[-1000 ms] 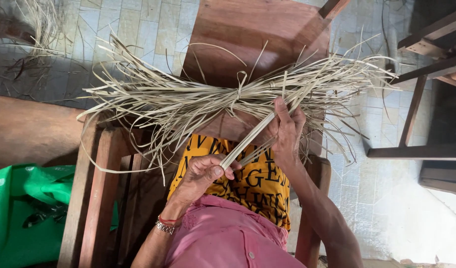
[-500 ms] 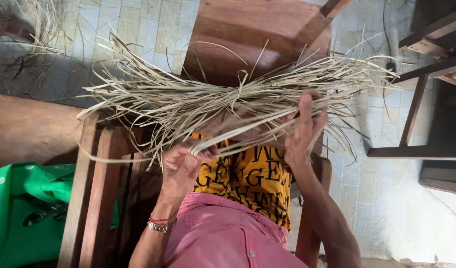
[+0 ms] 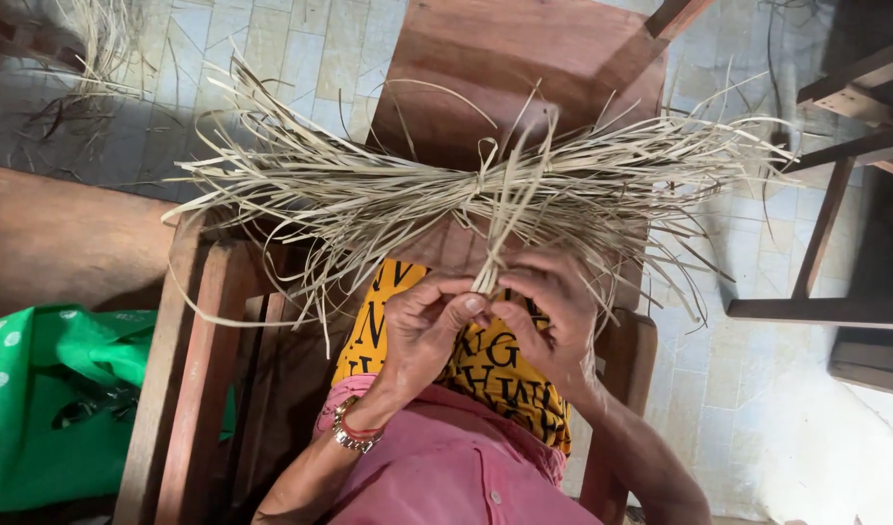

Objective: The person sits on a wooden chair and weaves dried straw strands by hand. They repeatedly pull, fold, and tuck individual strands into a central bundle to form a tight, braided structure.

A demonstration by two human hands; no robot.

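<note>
A few pale strips [image 3: 505,219] are pinched together by the left hand [image 3: 429,326] and right hand [image 3: 553,316], running toward 12 o'clock into the crosswise bundle [image 3: 446,190] on the wooden counter [image 3: 524,58].

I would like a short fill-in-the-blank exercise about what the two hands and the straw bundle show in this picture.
1. Both hands pinch the same pale ____ between their fingertips.
2. The bundle of dry fibres is tied at its ____.
3. The left hand wears a bracelet on its ____.
4. The bag at the left is ____.

Missing words: strip; middle; wrist; green
</note>
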